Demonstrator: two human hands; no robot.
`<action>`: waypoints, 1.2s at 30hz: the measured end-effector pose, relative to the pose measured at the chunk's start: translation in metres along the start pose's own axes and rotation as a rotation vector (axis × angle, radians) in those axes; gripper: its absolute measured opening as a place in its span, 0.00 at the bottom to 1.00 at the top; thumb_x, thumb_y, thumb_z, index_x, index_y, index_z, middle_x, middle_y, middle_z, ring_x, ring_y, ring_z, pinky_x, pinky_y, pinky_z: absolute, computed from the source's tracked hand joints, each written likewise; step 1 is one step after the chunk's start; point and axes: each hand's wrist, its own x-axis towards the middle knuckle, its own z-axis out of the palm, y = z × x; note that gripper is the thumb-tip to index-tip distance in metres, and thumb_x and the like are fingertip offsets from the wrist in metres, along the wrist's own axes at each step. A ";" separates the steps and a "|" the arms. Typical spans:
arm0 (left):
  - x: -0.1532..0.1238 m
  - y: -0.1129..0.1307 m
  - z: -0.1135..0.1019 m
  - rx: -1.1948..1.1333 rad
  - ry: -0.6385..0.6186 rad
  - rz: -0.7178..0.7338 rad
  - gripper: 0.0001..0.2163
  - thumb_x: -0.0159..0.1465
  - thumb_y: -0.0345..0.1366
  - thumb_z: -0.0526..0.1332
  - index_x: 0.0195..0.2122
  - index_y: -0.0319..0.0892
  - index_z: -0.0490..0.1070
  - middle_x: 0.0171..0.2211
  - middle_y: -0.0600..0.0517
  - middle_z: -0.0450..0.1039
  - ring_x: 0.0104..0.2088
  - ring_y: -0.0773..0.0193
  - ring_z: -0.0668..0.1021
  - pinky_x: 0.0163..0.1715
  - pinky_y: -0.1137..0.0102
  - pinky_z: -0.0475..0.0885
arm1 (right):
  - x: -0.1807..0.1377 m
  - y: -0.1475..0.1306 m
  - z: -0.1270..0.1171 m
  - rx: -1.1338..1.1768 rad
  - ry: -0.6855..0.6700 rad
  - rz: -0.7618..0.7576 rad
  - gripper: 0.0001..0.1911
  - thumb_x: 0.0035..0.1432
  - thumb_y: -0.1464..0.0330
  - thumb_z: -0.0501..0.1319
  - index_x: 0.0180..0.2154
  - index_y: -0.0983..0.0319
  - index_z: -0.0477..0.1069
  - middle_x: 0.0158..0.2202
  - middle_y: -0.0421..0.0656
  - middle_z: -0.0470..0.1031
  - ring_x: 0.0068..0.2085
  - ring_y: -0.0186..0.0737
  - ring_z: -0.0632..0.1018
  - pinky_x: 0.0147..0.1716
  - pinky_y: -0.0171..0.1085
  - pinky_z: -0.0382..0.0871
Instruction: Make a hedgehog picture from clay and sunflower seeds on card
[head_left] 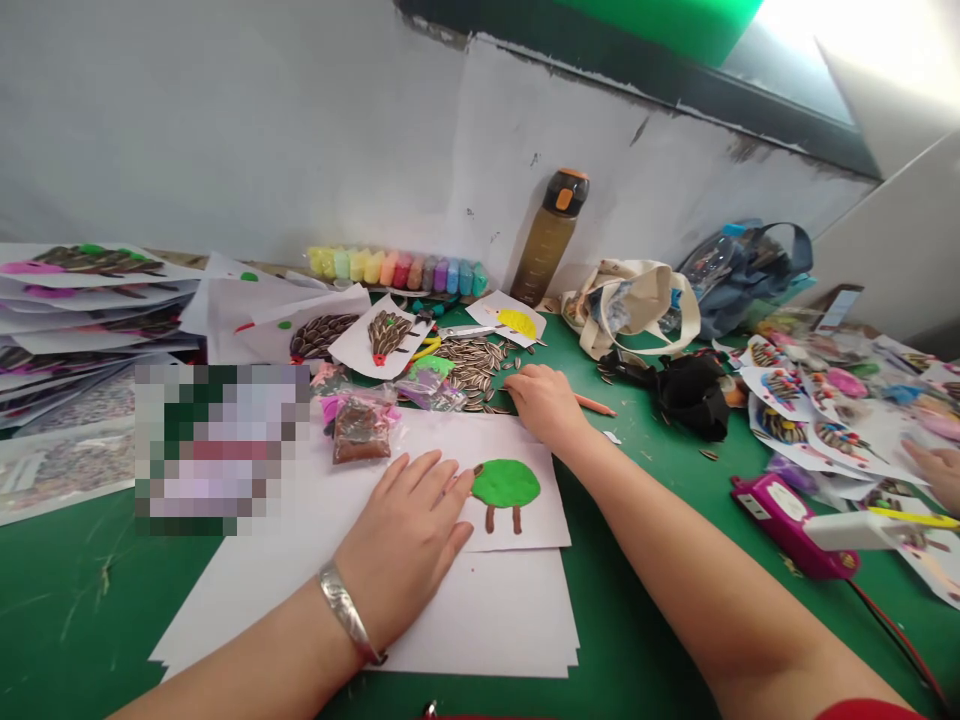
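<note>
My left hand (412,530) lies flat with fingers stretched on a white sheet of paper (457,430), a silver bracelet on its wrist. By its fingertips, the sheet bears a green clay oval (508,484) with two brown clay legs and a small brown piece at its left end. My right hand (546,402) reaches to the right edge of a pile of sunflower seeds (472,365). Its fingers are curled together; whatever they pinch is hidden. An orange pointed stick (596,405) lies beside that wrist. A packet of brown clay (361,430) rests on the paper above my left hand.
Seed-covered clay pictures (388,335) lie behind the pile. Clay packs (397,268) and a bottle (550,235) stand by the wall. Paper stacks (97,300) are left; a cloth bag (630,305), black cloth (690,395) and magenta device (795,525) are right. Another person's hand (934,465) shows far right.
</note>
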 end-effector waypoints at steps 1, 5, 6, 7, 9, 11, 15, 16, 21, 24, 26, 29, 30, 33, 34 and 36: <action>0.000 0.000 0.000 -0.005 -0.004 0.002 0.17 0.66 0.35 0.55 0.55 0.42 0.68 0.55 0.45 0.70 0.58 0.47 0.68 0.58 0.46 0.59 | -0.002 0.000 -0.002 -0.001 0.000 0.004 0.12 0.61 0.74 0.53 0.32 0.61 0.75 0.32 0.48 0.74 0.36 0.44 0.71 0.33 0.39 0.57; 0.000 -0.001 -0.004 -0.021 -0.023 0.007 0.16 0.66 0.35 0.56 0.54 0.42 0.68 0.55 0.45 0.70 0.58 0.46 0.67 0.58 0.45 0.59 | -0.021 -0.008 -0.022 0.023 0.024 0.036 0.13 0.63 0.75 0.50 0.38 0.62 0.73 0.33 0.47 0.74 0.34 0.42 0.72 0.33 0.38 0.60; 0.000 0.000 -0.006 -0.024 -0.025 0.008 0.16 0.65 0.36 0.57 0.55 0.42 0.68 0.55 0.44 0.70 0.58 0.45 0.67 0.57 0.45 0.59 | -0.030 -0.012 -0.029 0.036 0.027 0.035 0.14 0.64 0.75 0.49 0.38 0.62 0.73 0.32 0.46 0.75 0.33 0.41 0.73 0.33 0.37 0.60; 0.000 0.001 -0.007 -0.024 -0.027 0.007 0.17 0.65 0.36 0.57 0.55 0.41 0.68 0.55 0.44 0.70 0.58 0.45 0.67 0.57 0.45 0.60 | -0.040 -0.017 -0.036 0.061 0.030 0.025 0.14 0.64 0.75 0.49 0.39 0.60 0.73 0.32 0.44 0.75 0.33 0.40 0.73 0.34 0.37 0.61; 0.000 0.002 -0.008 -0.020 -0.021 0.008 0.16 0.65 0.37 0.57 0.54 0.40 0.69 0.55 0.43 0.69 0.58 0.44 0.66 0.57 0.44 0.60 | -0.061 -0.028 -0.046 0.242 0.069 -0.035 0.12 0.65 0.73 0.51 0.38 0.60 0.73 0.33 0.42 0.76 0.34 0.38 0.75 0.36 0.36 0.63; -0.001 0.004 -0.009 -0.010 -0.014 0.016 0.15 0.66 0.37 0.56 0.52 0.39 0.70 0.56 0.42 0.69 0.59 0.43 0.65 0.57 0.44 0.60 | -0.078 -0.039 -0.048 0.406 0.062 -0.067 0.10 0.64 0.71 0.53 0.39 0.59 0.73 0.36 0.42 0.77 0.37 0.38 0.76 0.37 0.34 0.65; -0.001 0.005 -0.007 0.003 -0.013 0.027 0.15 0.66 0.36 0.56 0.52 0.39 0.70 0.54 0.43 0.70 0.58 0.43 0.66 0.56 0.44 0.61 | -0.092 -0.055 -0.040 0.549 -0.012 -0.112 0.09 0.64 0.72 0.54 0.38 0.59 0.74 0.32 0.41 0.77 0.34 0.37 0.76 0.36 0.34 0.66; -0.001 0.005 -0.007 0.004 -0.014 0.029 0.15 0.66 0.36 0.56 0.52 0.39 0.70 0.54 0.43 0.71 0.58 0.43 0.67 0.56 0.44 0.61 | -0.092 -0.057 -0.037 0.554 -0.016 -0.133 0.10 0.64 0.72 0.54 0.38 0.60 0.74 0.32 0.41 0.77 0.34 0.37 0.76 0.36 0.34 0.66; 0.000 0.004 -0.008 0.002 -0.035 0.042 0.15 0.66 0.36 0.56 0.52 0.39 0.69 0.52 0.43 0.72 0.56 0.44 0.68 0.55 0.44 0.63 | -0.087 -0.059 -0.034 0.517 0.027 -0.164 0.11 0.63 0.72 0.53 0.38 0.61 0.75 0.31 0.43 0.77 0.35 0.39 0.75 0.36 0.36 0.66; 0.000 0.004 -0.008 -0.003 -0.036 0.039 0.15 0.66 0.36 0.56 0.53 0.38 0.69 0.52 0.44 0.72 0.56 0.45 0.68 0.55 0.45 0.63 | -0.087 -0.060 -0.036 0.587 0.016 -0.086 0.10 0.61 0.74 0.55 0.35 0.60 0.75 0.29 0.41 0.76 0.32 0.36 0.74 0.35 0.35 0.65; 0.000 0.004 -0.008 -0.006 -0.035 0.038 0.15 0.66 0.36 0.57 0.53 0.38 0.69 0.52 0.45 0.72 0.56 0.45 0.68 0.56 0.45 0.62 | -0.088 -0.061 -0.038 0.690 -0.005 -0.019 0.09 0.58 0.75 0.57 0.34 0.59 0.75 0.30 0.38 0.77 0.32 0.34 0.75 0.34 0.32 0.66; -0.001 0.004 -0.008 -0.003 -0.040 0.040 0.15 0.66 0.36 0.56 0.53 0.38 0.69 0.52 0.44 0.72 0.56 0.45 0.68 0.56 0.45 0.62 | -0.087 -0.062 -0.040 0.812 -0.066 0.023 0.08 0.58 0.74 0.59 0.33 0.58 0.75 0.31 0.36 0.78 0.32 0.31 0.76 0.34 0.30 0.67; -0.001 0.005 -0.008 0.001 -0.041 0.039 0.15 0.66 0.36 0.56 0.53 0.38 0.69 0.52 0.44 0.72 0.56 0.45 0.68 0.56 0.45 0.62 | -0.087 -0.062 -0.039 0.821 -0.078 0.016 0.07 0.58 0.74 0.59 0.34 0.58 0.76 0.31 0.36 0.78 0.32 0.31 0.76 0.35 0.30 0.67; -0.001 0.005 -0.007 0.008 -0.044 0.038 0.16 0.66 0.36 0.56 0.53 0.38 0.69 0.53 0.44 0.72 0.57 0.45 0.68 0.56 0.45 0.62 | -0.088 -0.060 -0.035 0.758 -0.056 -0.032 0.09 0.60 0.74 0.59 0.38 0.57 0.76 0.35 0.37 0.79 0.36 0.33 0.77 0.38 0.31 0.68; -0.001 0.005 -0.007 0.009 -0.043 0.038 0.16 0.66 0.37 0.56 0.53 0.38 0.69 0.53 0.44 0.72 0.57 0.45 0.68 0.56 0.46 0.62 | -0.089 -0.059 -0.033 0.723 -0.037 -0.051 0.10 0.60 0.74 0.58 0.39 0.57 0.75 0.36 0.38 0.79 0.37 0.34 0.77 0.39 0.32 0.68; -0.001 0.005 -0.007 0.011 -0.042 0.041 0.16 0.66 0.37 0.56 0.54 0.38 0.69 0.53 0.44 0.72 0.57 0.45 0.68 0.56 0.46 0.62 | -0.089 -0.057 -0.030 0.660 -0.013 -0.093 0.10 0.61 0.74 0.57 0.40 0.58 0.75 0.36 0.40 0.78 0.38 0.36 0.77 0.39 0.34 0.68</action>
